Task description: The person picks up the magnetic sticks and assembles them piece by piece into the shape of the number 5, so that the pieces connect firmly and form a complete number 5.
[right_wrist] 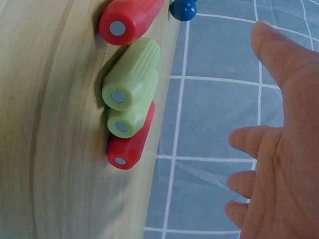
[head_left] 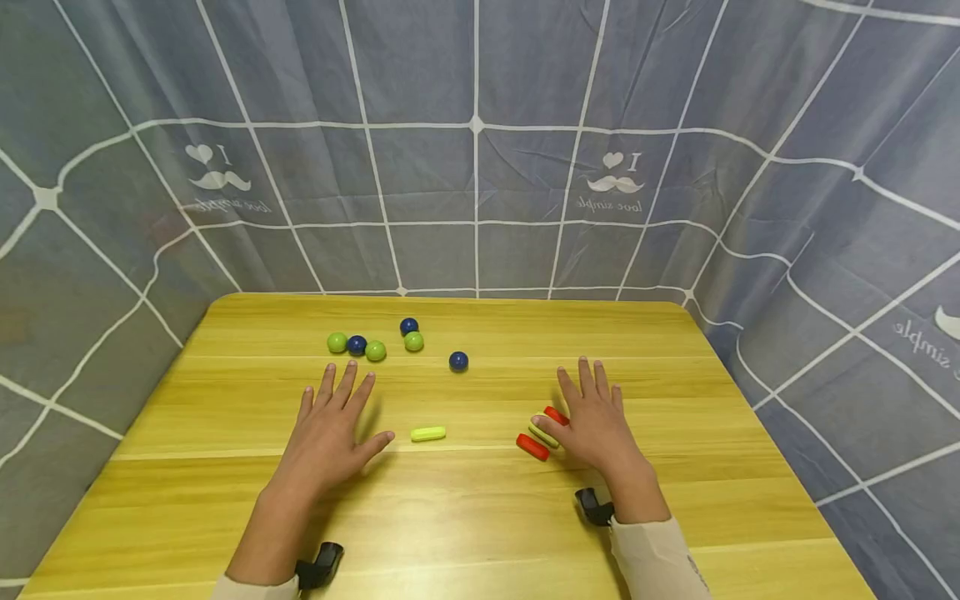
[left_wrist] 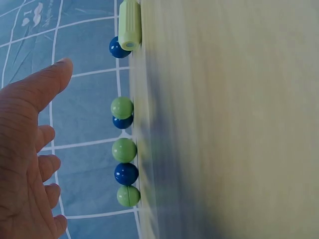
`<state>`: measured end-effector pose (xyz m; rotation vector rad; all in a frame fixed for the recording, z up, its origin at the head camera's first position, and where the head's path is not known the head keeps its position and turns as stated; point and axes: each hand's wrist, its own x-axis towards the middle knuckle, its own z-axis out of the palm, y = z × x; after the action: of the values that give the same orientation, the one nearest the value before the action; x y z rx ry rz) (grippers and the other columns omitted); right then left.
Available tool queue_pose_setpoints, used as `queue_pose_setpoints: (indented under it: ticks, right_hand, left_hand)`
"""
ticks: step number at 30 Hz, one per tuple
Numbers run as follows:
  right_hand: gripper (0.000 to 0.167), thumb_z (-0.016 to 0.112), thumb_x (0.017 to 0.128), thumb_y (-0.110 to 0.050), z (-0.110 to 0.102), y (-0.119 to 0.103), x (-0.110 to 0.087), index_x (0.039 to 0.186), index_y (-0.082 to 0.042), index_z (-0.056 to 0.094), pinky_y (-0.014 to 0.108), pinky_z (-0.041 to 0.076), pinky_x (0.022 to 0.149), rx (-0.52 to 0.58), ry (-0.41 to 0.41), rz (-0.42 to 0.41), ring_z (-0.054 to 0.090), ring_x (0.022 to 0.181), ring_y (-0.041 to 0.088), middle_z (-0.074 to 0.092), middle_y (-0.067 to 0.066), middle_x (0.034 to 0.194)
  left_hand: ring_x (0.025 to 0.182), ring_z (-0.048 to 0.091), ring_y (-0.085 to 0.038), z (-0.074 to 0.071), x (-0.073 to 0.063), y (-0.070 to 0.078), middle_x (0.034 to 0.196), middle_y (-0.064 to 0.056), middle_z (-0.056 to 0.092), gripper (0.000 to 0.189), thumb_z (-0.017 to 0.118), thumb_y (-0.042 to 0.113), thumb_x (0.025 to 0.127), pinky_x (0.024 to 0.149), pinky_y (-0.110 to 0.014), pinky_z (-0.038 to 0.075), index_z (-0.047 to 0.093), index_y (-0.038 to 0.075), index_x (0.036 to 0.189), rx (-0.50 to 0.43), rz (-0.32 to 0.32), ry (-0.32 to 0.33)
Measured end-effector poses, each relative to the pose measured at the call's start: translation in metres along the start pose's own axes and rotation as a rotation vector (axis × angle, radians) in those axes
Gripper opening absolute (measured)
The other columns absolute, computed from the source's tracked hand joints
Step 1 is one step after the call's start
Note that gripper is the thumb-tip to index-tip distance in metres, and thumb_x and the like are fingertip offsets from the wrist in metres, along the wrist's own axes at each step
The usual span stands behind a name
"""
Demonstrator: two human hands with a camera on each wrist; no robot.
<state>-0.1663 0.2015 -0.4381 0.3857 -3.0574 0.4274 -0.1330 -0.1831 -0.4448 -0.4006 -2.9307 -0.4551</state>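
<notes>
My left hand (head_left: 326, 442) hovers over the left part of the table, fingers spread, holding nothing. One yellow-green rod (head_left: 428, 434) lies to the right of its thumb. Over the right part is my right hand (head_left: 596, 427), also spread and without anything in it. Beneath its thumb lie a red rod (head_left: 532, 447), yellow-green rods (right_wrist: 130, 74) and another red rod (right_wrist: 130, 144), side by side; the right wrist view shows grey discs on their ends. Both wrist views show the hands raised apart from these pieces.
Beyond the left hand sit glossy balls: a green ball (head_left: 337, 342), a blue ball (head_left: 357, 345) and a green ball (head_left: 376, 351) in a row, then a blue ball (head_left: 408, 327) behind a green ball (head_left: 414, 342). A separate blue ball (head_left: 458, 362) stands near mid-table. Grey-blue curtains (head_left: 525, 167) surround the wooden table (head_left: 480, 533).
</notes>
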Motion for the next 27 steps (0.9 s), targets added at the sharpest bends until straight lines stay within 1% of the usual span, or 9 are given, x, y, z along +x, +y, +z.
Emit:
queue_pose_setpoints:
  ticks: [8,12,16,19,23,27]
  right_hand:
    - [0.091,0.062,0.088,-0.063,0.002,-0.001,0.000,0.154,-0.006,0.036,0.070,0.011,0.110,0.004,0.013,-0.016,0.003,0.148,0.045,0.012,0.025,0.161]
    - [0.089,0.062,0.089,-0.061,0.003,-0.002,0.002,0.153,-0.005,0.037,0.069,0.013,0.111,0.025,0.009,-0.026,0.003,0.148,0.045,0.012,0.025,0.161]
    - [0.085,0.064,0.091,-0.056,0.002,-0.003,0.005,0.152,-0.003,0.038,0.068,0.016,0.110,0.067,0.027,-0.049,0.005,0.148,0.045,0.014,0.026,0.161]
    - [0.083,0.065,0.091,-0.053,0.004,-0.004,0.008,0.151,-0.002,0.038,0.066,0.020,0.111,0.099,0.021,-0.069,0.008,0.147,0.044,0.016,0.026,0.160]
    - [0.083,0.067,0.092,-0.050,0.008,-0.004,0.013,0.153,-0.004,0.036,0.062,0.025,0.111,0.184,-0.012,-0.090,0.013,0.148,0.041,0.017,0.022,0.161]
    - [0.080,0.070,0.092,-0.044,0.012,-0.007,0.020,0.154,-0.006,0.035,0.061,0.031,0.108,0.271,-0.023,-0.113,0.020,0.146,0.041,0.019,0.019,0.161]
  left_hand:
    - [0.147,0.008,-0.045,0.002,0.000,0.002,0.160,-0.023,0.019,0.087,0.068,0.052,0.089,0.111,-0.067,0.012,0.035,0.006,0.154,-0.022,-0.002,0.001]
    - [0.147,0.008,-0.046,0.005,-0.001,0.003,0.160,-0.023,0.019,0.084,0.068,0.048,0.090,0.111,-0.066,0.016,0.035,0.005,0.154,-0.089,-0.011,-0.005]
    - [0.147,0.010,-0.046,0.010,0.000,0.004,0.160,-0.022,0.021,0.080,0.068,0.044,0.092,0.111,-0.065,0.019,0.035,0.004,0.153,-0.221,-0.015,-0.008]
    - [0.146,0.015,-0.046,0.016,0.000,0.005,0.158,-0.021,0.027,0.076,0.070,0.039,0.093,0.112,-0.063,0.021,0.037,0.004,0.152,-0.324,-0.004,-0.003]
    - [0.142,0.029,-0.044,0.024,0.000,0.008,0.152,-0.020,0.039,0.070,0.073,0.028,0.092,0.110,-0.060,0.027,0.042,0.004,0.149,-0.441,0.021,0.031]
    - [0.135,0.041,-0.042,0.033,0.002,0.010,0.146,-0.020,0.047,0.064,0.074,0.026,0.091,0.106,-0.060,0.034,0.048,0.005,0.146,-0.536,0.003,0.055]
